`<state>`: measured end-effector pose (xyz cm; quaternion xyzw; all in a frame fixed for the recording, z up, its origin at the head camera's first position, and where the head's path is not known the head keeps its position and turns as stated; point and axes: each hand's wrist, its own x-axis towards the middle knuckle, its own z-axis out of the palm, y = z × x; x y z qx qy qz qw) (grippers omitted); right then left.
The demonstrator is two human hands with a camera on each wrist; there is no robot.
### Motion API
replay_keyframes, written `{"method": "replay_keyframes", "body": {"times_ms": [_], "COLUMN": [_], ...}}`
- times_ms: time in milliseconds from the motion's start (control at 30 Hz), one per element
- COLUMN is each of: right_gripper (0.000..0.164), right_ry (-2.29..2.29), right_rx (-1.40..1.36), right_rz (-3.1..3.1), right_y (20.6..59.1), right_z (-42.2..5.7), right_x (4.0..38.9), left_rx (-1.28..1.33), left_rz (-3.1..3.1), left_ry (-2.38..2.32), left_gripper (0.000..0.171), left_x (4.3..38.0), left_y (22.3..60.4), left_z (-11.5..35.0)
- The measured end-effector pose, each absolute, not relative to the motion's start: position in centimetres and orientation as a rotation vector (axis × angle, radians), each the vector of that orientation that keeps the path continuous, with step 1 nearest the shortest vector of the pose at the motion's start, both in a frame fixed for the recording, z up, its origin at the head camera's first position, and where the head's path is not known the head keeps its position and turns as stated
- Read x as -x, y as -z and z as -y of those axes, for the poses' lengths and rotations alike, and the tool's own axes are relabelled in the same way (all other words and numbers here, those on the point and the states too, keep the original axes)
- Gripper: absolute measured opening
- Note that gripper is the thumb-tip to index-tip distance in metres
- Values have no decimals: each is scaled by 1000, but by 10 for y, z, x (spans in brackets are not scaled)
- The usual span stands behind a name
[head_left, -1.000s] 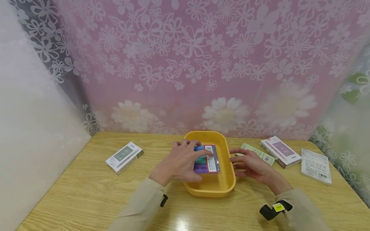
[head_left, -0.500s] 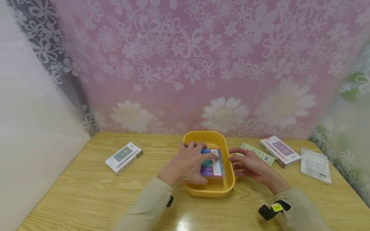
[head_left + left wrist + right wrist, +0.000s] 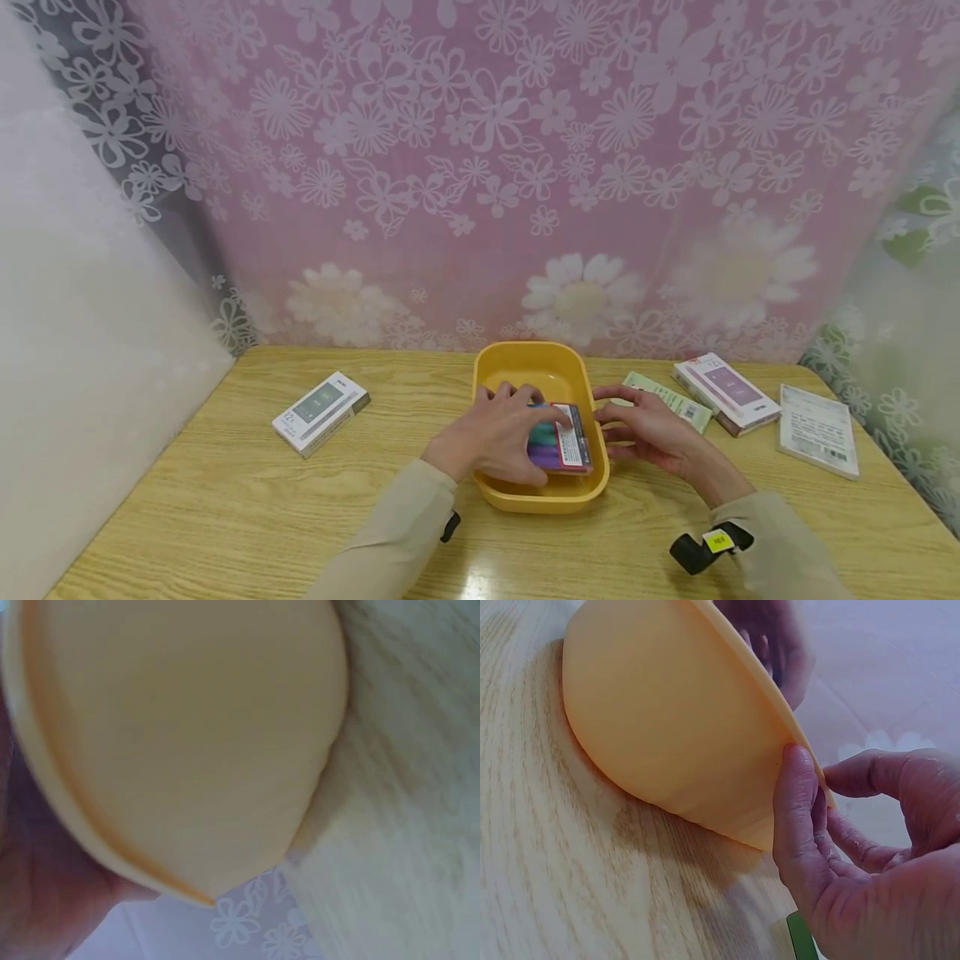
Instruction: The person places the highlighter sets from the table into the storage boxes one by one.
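Observation:
A yellow plastic bin (image 3: 545, 500) stands on the wooden table in the head view. Inside it, a flat clear pack of thick blue, green and purple sticks (image 3: 561, 442) has a white label at its right end. My left hand (image 3: 498, 433) reaches over the bin's left rim and grips the pack from above, covering its left part. My right hand (image 3: 648, 429) holds the bin's right rim with curled fingers. In the right wrist view, fingers (image 3: 799, 817) lie against the bin's outer wall (image 3: 675, 712). The left wrist view is mostly filled by the bin's outside (image 3: 180, 750).
A white box with a grey-green panel (image 3: 322, 412) lies at left. Right of the bin lie a pale green box (image 3: 671, 400), a white box with a purple panel (image 3: 727, 393) and a white printed pack (image 3: 817, 431). A floral curtain (image 3: 480, 167) hangs behind the table.
My left hand and the pack of coloured sticks have shifted right and toward the near side of the bin. My right hand and the bin have stayed nearly still.

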<state>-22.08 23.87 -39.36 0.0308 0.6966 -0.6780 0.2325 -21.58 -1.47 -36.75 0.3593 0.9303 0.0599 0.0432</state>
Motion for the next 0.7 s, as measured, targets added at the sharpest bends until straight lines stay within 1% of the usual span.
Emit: {"method": "replay_keyframes", "body": {"times_ms": [267,700], "right_gripper": [53,53], "right_ry": [1871,1876], "right_rx": [-71,-71], "right_rz": [-1904,-1894], "right_y": [396,396], "right_z": [-240,-240], "right_x": [222,222], "left_rx": [-1092,-1055], "left_rz": [-2775,-2746], "left_ry": [-122,-101], "left_gripper": [58,60], "left_x": [221,225], "left_y": [377,385], "left_z": [9,4]}}
